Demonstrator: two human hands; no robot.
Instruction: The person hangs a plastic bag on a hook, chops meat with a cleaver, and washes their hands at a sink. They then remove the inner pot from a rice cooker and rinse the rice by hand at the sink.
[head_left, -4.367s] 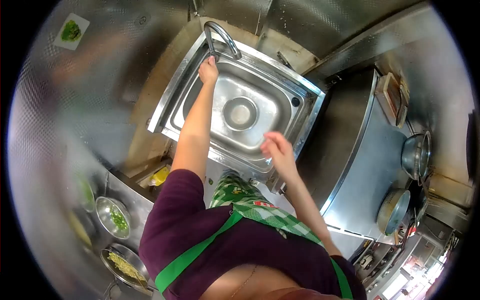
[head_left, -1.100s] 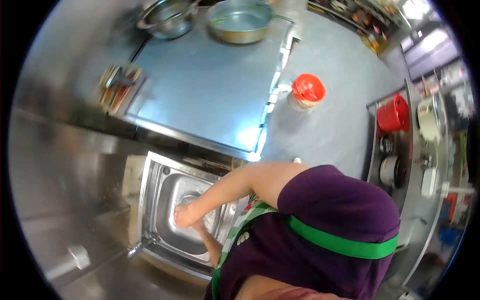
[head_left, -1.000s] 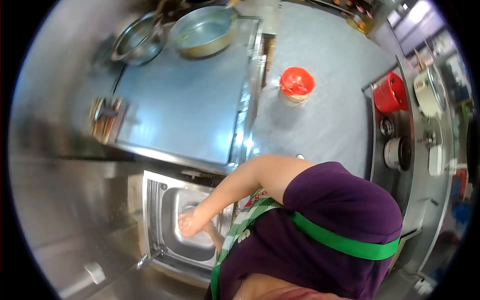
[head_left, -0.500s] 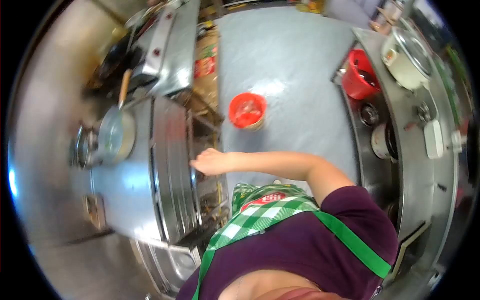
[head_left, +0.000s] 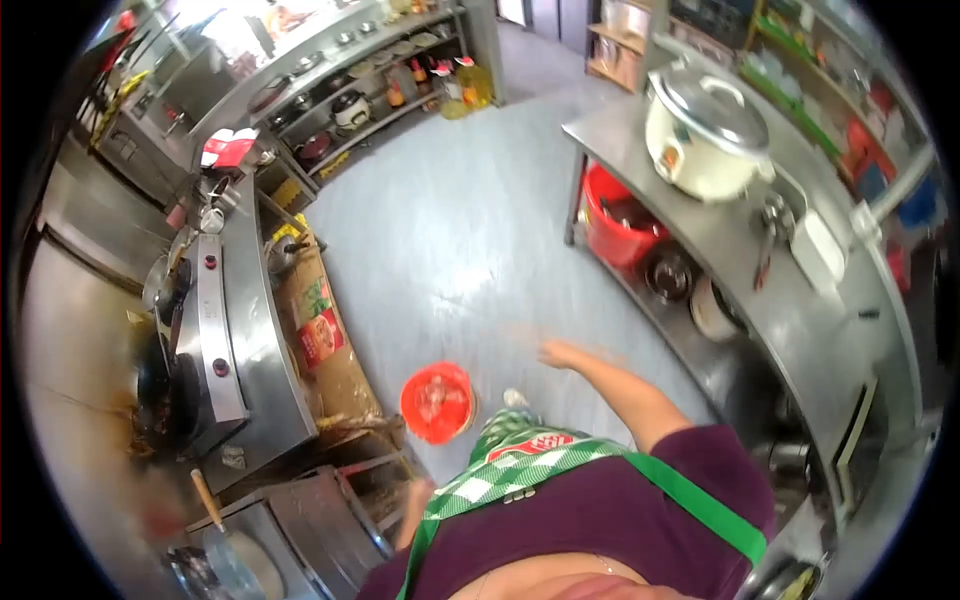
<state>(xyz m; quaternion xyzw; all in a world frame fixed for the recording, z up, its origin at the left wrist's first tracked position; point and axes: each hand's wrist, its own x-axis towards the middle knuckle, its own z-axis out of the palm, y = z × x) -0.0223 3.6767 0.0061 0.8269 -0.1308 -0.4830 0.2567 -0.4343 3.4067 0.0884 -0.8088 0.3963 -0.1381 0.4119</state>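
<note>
My right hand (head_left: 563, 353) hangs over the grey floor in front of my body. It is smeared by motion, so its finger position cannot be made out, and no object shows in it. My left hand (head_left: 417, 495) is low beside the apron's left edge, blurred and partly cut off by my body. Nearest to it on the floor stands a red bucket (head_left: 437, 402) with clear wrapping or liquid inside. I wear a green checked apron (head_left: 540, 465). To the left, a pot (head_left: 250, 568) with a wooden-handled tool (head_left: 207, 498) sits on the steel counter.
A gas stove (head_left: 225, 340) runs along the left, with cardboard (head_left: 335, 365) beside it. On the right, a steel table (head_left: 790, 320) bears a large rice cooker (head_left: 705, 135) and a ladle (head_left: 770, 235). A second red bucket (head_left: 615, 240) stands on its lower shelf. Oil bottles (head_left: 470, 82) stand at the back.
My right hand has swung from the left counter's edge to the right. My left hand has come into view. The camera view has tilted up and turned, showing the far shelves.
</note>
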